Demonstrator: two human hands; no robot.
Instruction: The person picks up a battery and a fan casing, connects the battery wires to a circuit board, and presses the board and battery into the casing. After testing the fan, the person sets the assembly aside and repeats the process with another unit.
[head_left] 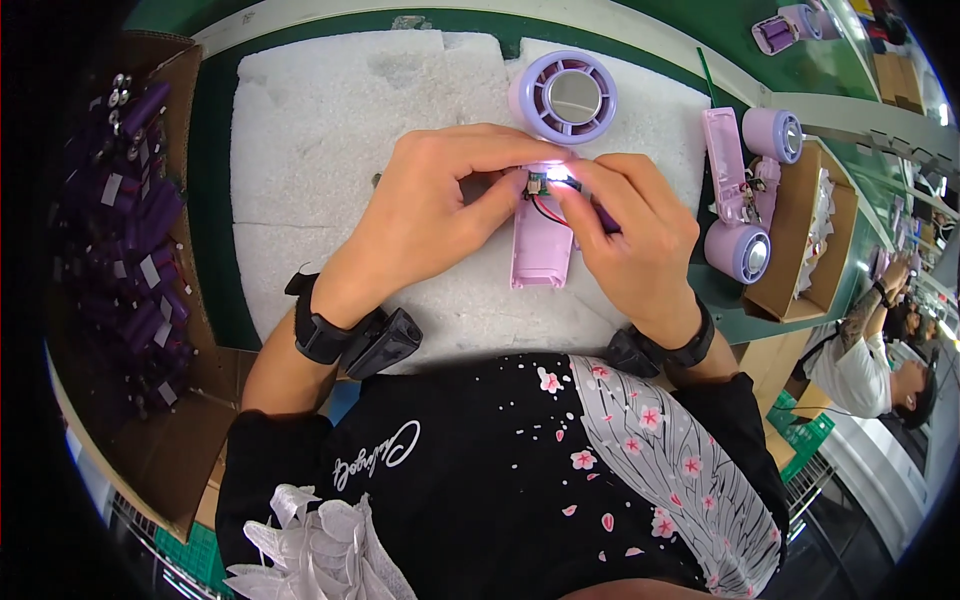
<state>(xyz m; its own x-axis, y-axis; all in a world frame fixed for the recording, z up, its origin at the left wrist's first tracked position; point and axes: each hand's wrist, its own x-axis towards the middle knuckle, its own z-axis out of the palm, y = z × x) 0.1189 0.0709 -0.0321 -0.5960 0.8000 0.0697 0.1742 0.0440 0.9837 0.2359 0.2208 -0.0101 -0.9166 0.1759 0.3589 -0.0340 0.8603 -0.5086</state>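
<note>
A lilac handheld fan lies on the white foam pad, its round head (565, 97) at the far end and its pink-lilac handle shell (541, 255) open towards me. Between my hands, a small green circuit board (539, 185) sits at the top of the handle, with a bright white light glowing beside it. My left hand (425, 210) pinches the board's left side between thumb and fingers. Thumb and forefinger of my right hand (640, 225) close on dark wires at its right side. A red wire (548, 212) curves below; a dark purple battery (606, 220) partly shows under the right hand.
At the left stands a cardboard box (190, 430) of purple batteries with white tags. The foam pad (320, 130) covers the green bench. To the right lie opened fans (738, 252) and a small carton (790, 265) with white pieces. A co-worker (860, 370) sits farther right.
</note>
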